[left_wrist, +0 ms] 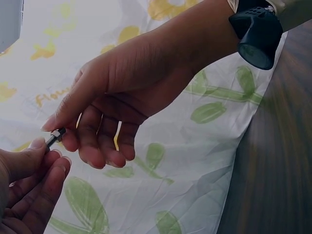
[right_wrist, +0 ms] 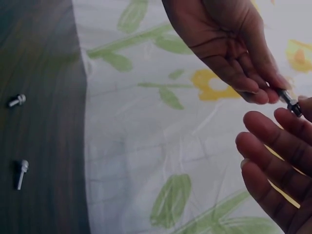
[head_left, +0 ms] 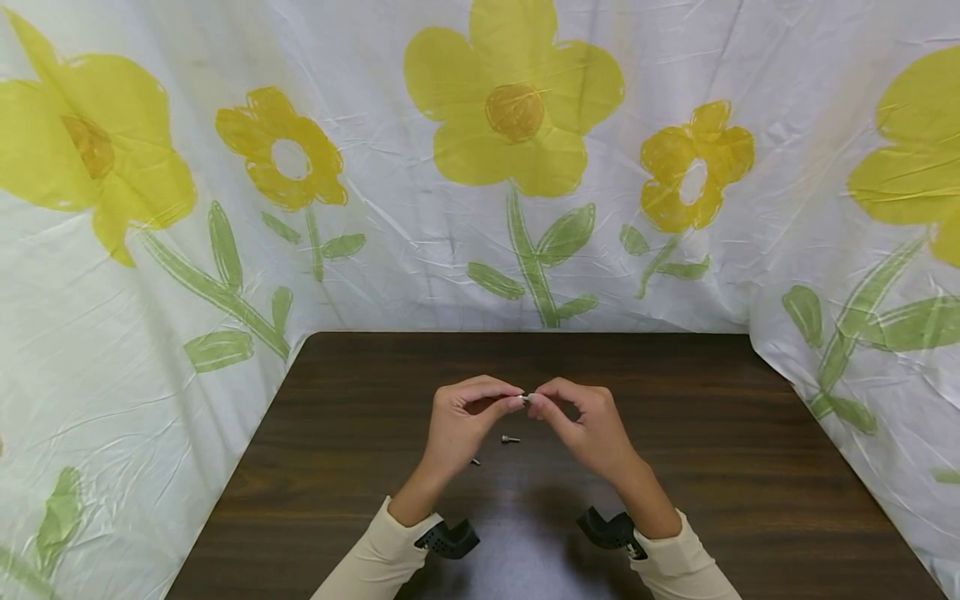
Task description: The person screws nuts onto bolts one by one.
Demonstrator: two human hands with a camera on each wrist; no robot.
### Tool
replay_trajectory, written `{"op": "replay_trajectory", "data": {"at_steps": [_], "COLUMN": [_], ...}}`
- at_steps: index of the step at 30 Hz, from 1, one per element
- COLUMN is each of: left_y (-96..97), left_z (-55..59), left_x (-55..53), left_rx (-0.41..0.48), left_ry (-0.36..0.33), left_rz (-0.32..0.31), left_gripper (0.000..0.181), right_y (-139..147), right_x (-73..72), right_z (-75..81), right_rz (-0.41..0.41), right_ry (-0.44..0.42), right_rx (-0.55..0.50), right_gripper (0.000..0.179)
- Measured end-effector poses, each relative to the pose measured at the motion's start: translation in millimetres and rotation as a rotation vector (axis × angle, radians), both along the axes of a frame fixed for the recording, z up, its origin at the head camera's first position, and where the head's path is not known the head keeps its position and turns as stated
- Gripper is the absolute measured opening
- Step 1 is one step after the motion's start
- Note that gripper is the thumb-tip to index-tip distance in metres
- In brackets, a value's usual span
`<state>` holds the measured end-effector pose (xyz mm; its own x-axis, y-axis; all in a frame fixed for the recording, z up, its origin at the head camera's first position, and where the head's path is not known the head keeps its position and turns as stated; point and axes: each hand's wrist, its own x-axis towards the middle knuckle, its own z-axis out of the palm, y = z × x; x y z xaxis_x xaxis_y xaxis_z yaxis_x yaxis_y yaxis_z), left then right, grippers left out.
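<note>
In the head view both hands meet above the table around one small metal bolt (head_left: 526, 398). My left hand (head_left: 459, 425) pinches its shank between thumb and fingertips. My right hand (head_left: 588, 423) pinches the silver nut (left_wrist: 55, 135) on the bolt between thumb and index finger, its other fingers loosely spread in the right wrist view. The bolt's dark end (right_wrist: 297, 111) points toward the right hand. On the table below lies a second bolt (head_left: 511, 439), and a third bolt (head_left: 476, 462) is partly hidden by the left wrist.
A dark wood-grain table (head_left: 360, 392) spreads under the hands. Behind and beside it hangs a white cloth (head_left: 375, 275) with yellow flowers and green leaves. Each wrist carries a black camera mount (head_left: 450, 540) by its cream sleeve (head_left: 382, 558).
</note>
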<state>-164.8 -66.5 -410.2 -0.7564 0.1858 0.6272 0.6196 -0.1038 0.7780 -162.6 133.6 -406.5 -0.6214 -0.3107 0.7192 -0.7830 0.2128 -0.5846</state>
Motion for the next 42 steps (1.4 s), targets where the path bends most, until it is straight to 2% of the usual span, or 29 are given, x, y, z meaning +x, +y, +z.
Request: {"op": "replay_trajectory", "data": {"at_steps": [9, 13, 19, 35, 42], "left_y": [0.6, -0.7, -1.0, -0.6, 0.0], "left_z": [-0.6, -0.5, -0.3, 1.4, 1.6], "left_x": [0.1, -0.1, -0.2, 0.7, 1.9], "left_rx": [0.004, 0.011, 0.015, 0.001, -0.004], "left_ry": [-0.015, -0.017, -0.017, 0.000, 0.001], "left_rz": [0.000, 0.000, -0.011, -0.005, -0.001], "left_gripper": [0.009, 0.009, 0.010, 0.010, 0.013], "right_y": [1.5, 2.6, 2.8, 2.1, 0.9], "right_x": [-0.8, -2.1, -4.3, 0.1, 1.3], "right_z": [0.9, 1.0, 0.3, 3.2, 4.0], "right_rz": [-0.029, -0.018, 0.009, -0.001, -0.016], "right_ry": [0.002, 0.055, 0.104, 0.024, -0.007], "right_rx": [-0.004, -0.009, -0.033, 0.027, 0.046], "right_gripper": [0.021, 0.036, 0.034, 0.014, 0.019]}}
